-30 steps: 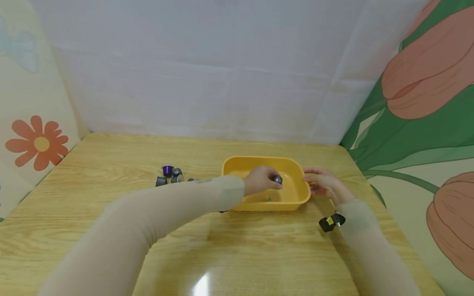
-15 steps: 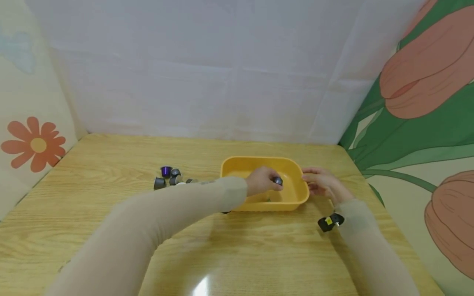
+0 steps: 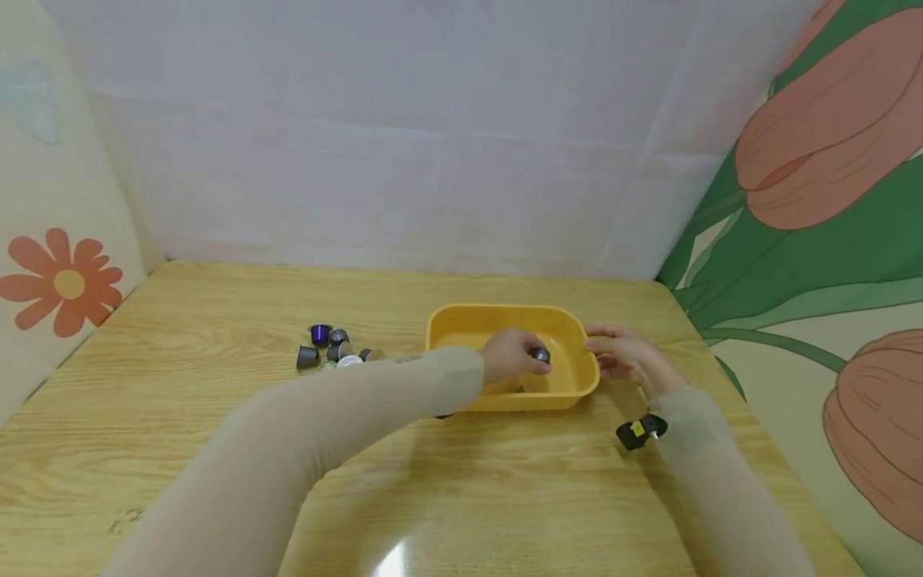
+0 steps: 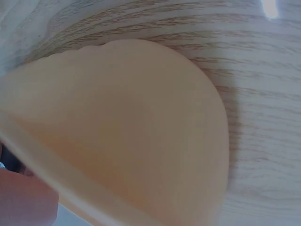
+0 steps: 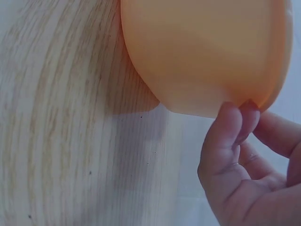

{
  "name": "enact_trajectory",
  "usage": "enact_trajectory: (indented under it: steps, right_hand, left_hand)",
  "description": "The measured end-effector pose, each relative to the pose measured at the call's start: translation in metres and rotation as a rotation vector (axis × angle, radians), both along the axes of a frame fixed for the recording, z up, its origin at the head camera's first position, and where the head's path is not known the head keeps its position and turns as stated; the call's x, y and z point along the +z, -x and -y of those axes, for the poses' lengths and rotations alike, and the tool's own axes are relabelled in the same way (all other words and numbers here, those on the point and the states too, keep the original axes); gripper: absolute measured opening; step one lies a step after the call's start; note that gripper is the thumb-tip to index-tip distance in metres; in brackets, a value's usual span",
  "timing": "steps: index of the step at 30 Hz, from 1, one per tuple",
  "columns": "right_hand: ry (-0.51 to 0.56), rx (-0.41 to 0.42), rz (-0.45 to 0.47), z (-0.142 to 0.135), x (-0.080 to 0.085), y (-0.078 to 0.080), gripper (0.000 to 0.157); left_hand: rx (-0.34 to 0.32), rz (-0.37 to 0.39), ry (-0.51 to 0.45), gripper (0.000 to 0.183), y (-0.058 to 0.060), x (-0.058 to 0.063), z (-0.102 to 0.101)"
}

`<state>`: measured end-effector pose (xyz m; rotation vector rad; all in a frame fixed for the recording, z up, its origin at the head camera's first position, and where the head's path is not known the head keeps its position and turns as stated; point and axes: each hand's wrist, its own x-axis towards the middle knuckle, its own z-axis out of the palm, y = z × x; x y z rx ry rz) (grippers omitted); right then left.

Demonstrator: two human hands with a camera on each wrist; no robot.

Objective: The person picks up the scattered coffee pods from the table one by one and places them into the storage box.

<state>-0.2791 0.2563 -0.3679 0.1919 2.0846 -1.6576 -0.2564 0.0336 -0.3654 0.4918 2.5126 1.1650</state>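
My left hand [image 3: 505, 355] reaches into the yellow plastic bin [image 3: 519, 403] and pinches a dark coffee capsule [image 3: 539, 354] between thumb and fingers, over the bin floor. In the left wrist view the bin's outer wall [image 4: 141, 108] covers most of this, leaving only part of the hand [image 4: 28, 200] at the lower left. My right hand [image 3: 626, 359] is at the bin's right end. Seen from the right wrist, its fingertips touch the outside of the end wall [image 5: 202, 56] near the rim, fingers loosely bent.
Left of the bin lies a group of coffee capsules: a purple one [image 3: 320, 334], a dark grey one [image 3: 308, 357], a white-topped one [image 3: 350, 361] and several more, partly behind the left sleeve [image 3: 389, 393]. A white cloth [image 3: 404, 144] hangs behind the wooden table [image 3: 461, 497].
Both hands keep their places at the bin, the left still pinching the capsule. The left forearm has dropped slightly, so more of the loose capsules show; the whole view has shifted a little.
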Motion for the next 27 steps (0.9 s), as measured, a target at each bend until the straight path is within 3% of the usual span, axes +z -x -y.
enact_trajectory:
  steps: [18,27]
  right_hand:
    - [0.008,-0.005,0.000,0.0008,-0.0022,0.0022,0.050]
    - [0.042,-0.001,-0.008,0.0001,-0.0021,-0.0002,0.049]
  left_hand:
    - [-0.014,-0.030,0.041,0.022,-0.0024,0.0053,0.0004]
    - [0.009,0.028,0.001,0.042,-0.0082,0.0076,0.0036]
